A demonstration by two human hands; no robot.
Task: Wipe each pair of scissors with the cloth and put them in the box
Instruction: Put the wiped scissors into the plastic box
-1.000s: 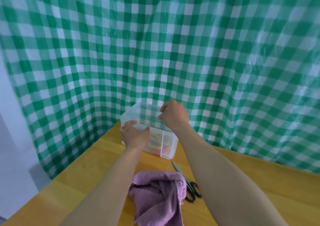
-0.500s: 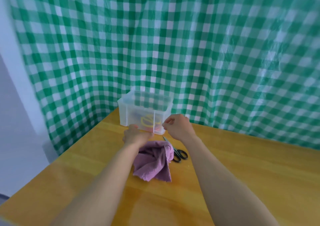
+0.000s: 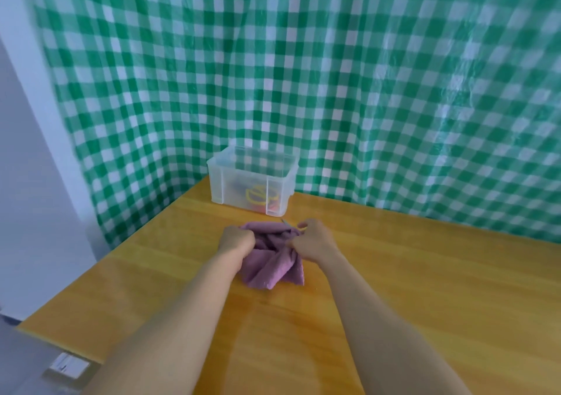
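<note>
Cloth (image 3: 273,268) gripped by left hand (image 3: 236,240), fingers curled; right hand (image 3: 314,241) fingers curled over scissors (image 3: 284,221), grip unclear.

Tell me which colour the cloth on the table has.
The cloth is a soft lilac purple. It shows best in the head view.

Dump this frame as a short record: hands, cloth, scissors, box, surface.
left hand: grips the cloth's left side
right hand: fingers curled at the cloth's right side; what it holds is hidden
cloth: purple, bunched on the table between both hands
scissors: only a thin tip, likely a blade, shows at the cloth's far edge
box: clear plastic, beyond the cloth; blurred coloured items inside
table: yellow wood
backdrop: green-and-white checked sheet
</note>
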